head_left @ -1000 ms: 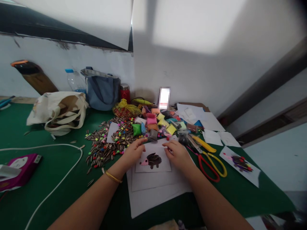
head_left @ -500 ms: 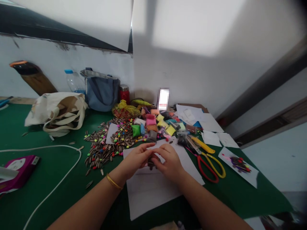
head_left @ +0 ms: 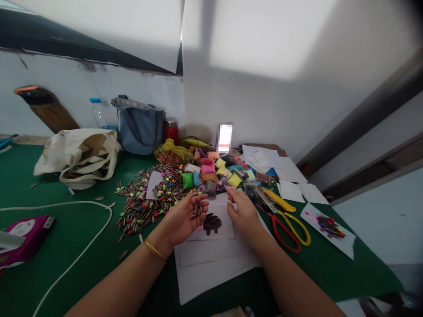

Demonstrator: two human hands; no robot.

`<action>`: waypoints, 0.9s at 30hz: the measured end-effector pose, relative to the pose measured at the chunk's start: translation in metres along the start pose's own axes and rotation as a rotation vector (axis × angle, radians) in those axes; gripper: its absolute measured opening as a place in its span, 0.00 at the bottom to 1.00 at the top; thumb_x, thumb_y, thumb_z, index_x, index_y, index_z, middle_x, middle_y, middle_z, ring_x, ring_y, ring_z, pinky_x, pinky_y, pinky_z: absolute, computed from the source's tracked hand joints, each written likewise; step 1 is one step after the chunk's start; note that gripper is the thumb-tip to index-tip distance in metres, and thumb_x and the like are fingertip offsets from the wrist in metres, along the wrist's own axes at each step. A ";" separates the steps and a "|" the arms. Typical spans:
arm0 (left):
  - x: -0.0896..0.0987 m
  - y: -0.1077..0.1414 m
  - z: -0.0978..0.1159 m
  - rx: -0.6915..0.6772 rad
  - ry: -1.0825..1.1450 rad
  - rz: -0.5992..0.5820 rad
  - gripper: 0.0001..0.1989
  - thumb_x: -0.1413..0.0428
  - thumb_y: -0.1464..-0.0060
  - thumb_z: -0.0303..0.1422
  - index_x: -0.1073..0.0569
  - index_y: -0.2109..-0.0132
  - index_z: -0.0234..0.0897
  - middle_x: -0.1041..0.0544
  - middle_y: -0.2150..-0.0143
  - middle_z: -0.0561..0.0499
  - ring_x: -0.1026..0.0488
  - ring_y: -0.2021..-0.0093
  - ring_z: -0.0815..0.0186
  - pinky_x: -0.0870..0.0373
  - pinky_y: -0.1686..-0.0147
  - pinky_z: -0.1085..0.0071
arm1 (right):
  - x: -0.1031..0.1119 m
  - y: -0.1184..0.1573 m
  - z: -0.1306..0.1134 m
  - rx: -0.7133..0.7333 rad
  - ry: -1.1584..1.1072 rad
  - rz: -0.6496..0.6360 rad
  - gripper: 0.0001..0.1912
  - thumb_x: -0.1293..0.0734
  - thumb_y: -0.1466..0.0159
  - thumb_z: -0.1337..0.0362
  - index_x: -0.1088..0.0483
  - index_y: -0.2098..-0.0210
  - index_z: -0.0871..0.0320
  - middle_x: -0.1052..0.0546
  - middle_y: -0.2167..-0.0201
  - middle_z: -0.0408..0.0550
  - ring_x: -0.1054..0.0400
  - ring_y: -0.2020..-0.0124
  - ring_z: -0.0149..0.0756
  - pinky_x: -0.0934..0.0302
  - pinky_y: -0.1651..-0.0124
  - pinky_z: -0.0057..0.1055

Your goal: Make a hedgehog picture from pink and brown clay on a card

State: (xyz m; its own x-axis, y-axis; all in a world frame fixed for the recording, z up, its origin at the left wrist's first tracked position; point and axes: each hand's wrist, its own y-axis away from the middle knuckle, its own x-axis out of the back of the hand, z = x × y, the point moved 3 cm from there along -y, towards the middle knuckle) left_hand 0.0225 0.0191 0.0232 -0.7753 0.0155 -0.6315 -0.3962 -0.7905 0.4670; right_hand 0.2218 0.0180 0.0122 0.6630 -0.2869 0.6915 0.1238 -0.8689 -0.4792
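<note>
My left hand (head_left: 183,220), with a gold bangle at the wrist, is turned palm up and holds a few striped sunflower seeds (head_left: 198,211) in its cupped fingers. Right of it, my right hand (head_left: 243,215) is held over the white paper, its fingers apart from the other hand; whether a small thing is between its fingertips is too small to tell. Between the hands, a dark brown shape with seeds stuck in it (head_left: 212,223) lies on a small white sheet (head_left: 226,229), which rests on larger white sheets (head_left: 211,277).
Left of the hands spreads a pile of seeds and coloured balls (head_left: 142,211). Colourful clay packets (head_left: 208,168) lie behind. Scissors (head_left: 287,237) and a decorated card (head_left: 346,246) are at right. Bags (head_left: 140,127), a lit phone (head_left: 225,137) and a white cable (head_left: 79,257) are also there.
My hands have moved apart, uncovering the dark shape on the paper. My left hand has turned its palm up, showing the seeds in it; my right hand has shifted slightly right.
</note>
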 end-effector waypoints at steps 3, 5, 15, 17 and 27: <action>-0.001 0.000 0.001 0.051 0.127 -0.028 0.22 0.55 0.36 0.45 0.28 0.52 0.30 0.24 0.56 0.40 0.25 0.56 0.64 0.26 0.54 0.68 | -0.002 0.004 -0.024 0.109 -0.085 0.007 0.17 0.40 0.34 0.67 0.31 0.47 0.55 0.27 0.57 0.52 0.33 0.54 0.42 0.38 0.49 0.41; -0.003 0.000 0.001 0.069 0.124 -0.056 0.24 0.57 0.36 0.47 0.29 0.52 0.31 0.24 0.54 0.39 0.24 0.55 0.63 0.26 0.55 0.68 | -0.007 0.007 -0.039 0.175 -0.082 -0.062 0.16 0.37 0.35 0.65 0.30 0.48 0.54 0.27 0.59 0.52 0.34 0.55 0.42 0.38 0.51 0.41; -0.006 0.005 -0.005 0.038 -0.038 -0.135 0.17 0.47 0.40 0.41 0.28 0.49 0.33 0.25 0.50 0.42 0.25 0.54 0.65 0.27 0.56 0.71 | -0.007 0.005 -0.030 0.090 -0.215 -0.028 0.09 0.38 0.34 0.66 0.26 0.61 0.55 0.27 0.63 0.49 0.33 0.59 0.38 0.37 0.55 0.36; -0.001 0.002 -0.005 -0.065 -0.234 -0.079 0.15 0.41 0.45 0.38 0.27 0.52 0.36 0.24 0.57 0.46 0.25 0.64 0.70 0.30 0.69 0.78 | -0.003 0.003 -0.029 0.069 -0.272 -0.023 0.08 0.38 0.34 0.67 0.26 0.62 0.55 0.27 0.63 0.49 0.33 0.59 0.37 0.37 0.55 0.35; -0.012 -0.001 -0.009 -0.380 -0.870 -0.131 0.13 0.43 0.48 0.42 0.29 0.69 0.35 0.27 0.74 0.53 0.31 0.75 0.70 0.35 0.75 0.74 | -0.016 0.013 -0.027 -0.158 -0.547 -0.127 0.08 0.33 0.38 0.64 0.31 0.58 0.56 0.27 0.68 0.44 0.33 0.69 0.32 0.37 0.65 0.30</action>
State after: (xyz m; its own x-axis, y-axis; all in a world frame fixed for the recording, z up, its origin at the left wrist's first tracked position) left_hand 0.0364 0.0141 0.0252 -0.8905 0.4464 0.0885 -0.4384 -0.8936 0.0963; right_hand 0.1926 0.0005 0.0091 0.9404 0.0370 0.3379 0.1434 -0.9445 -0.2956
